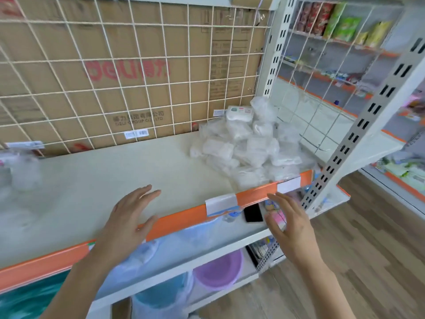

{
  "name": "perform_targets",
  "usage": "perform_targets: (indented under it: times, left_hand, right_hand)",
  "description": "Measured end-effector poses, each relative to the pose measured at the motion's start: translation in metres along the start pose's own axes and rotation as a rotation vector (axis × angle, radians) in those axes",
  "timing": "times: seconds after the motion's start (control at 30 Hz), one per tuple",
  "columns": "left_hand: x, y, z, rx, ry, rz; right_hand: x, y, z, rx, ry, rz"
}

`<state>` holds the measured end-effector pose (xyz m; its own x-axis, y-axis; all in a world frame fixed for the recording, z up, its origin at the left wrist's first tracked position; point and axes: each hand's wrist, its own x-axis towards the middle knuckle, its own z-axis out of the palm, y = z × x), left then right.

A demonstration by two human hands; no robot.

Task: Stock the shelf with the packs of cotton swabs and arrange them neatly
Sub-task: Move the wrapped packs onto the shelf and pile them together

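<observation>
Your main risk is the heap itself. The packs of cotton swabs [248,148] lie in a loose, slippery pile at the right end of the shelf [115,180], and the lowest ones sit right against the orange front rail [179,217]. If you pull one from the bottom or the front, others are likely to slide over the rail and drop. Packs pushed sideways could also snag in the wire side panel [310,125]. A dark phone [253,212] lies on the shelf below, where falling packs would land.

Both of your hands are empty. Your left hand [128,217] is spread flat with straight fingers over the shelf's front edge, its thumb by the rail; I cannot tell whether it touches. Your right hand [289,224] hangs in front of the rail with its fingers loosely spread, near the pile but apart from it.
</observation>
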<state>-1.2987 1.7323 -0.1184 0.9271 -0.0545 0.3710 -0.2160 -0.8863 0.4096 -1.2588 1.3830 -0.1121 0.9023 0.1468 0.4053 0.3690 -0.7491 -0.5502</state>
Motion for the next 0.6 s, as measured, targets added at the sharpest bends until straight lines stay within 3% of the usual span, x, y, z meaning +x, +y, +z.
perform_targets:
  times: [0.37,0.6]
  left_hand:
    - [-0.102,-0.039,-0.08,0.083,0.171,-0.234]
    - [-0.194,-0.097,-0.152,0.155,0.24,-0.369]
  right_hand:
    - [0.001,-0.074,0.042,0.075,-0.097,-0.184]
    - [-0.013,-0.173,0.099,0.131,-0.157,-0.317]
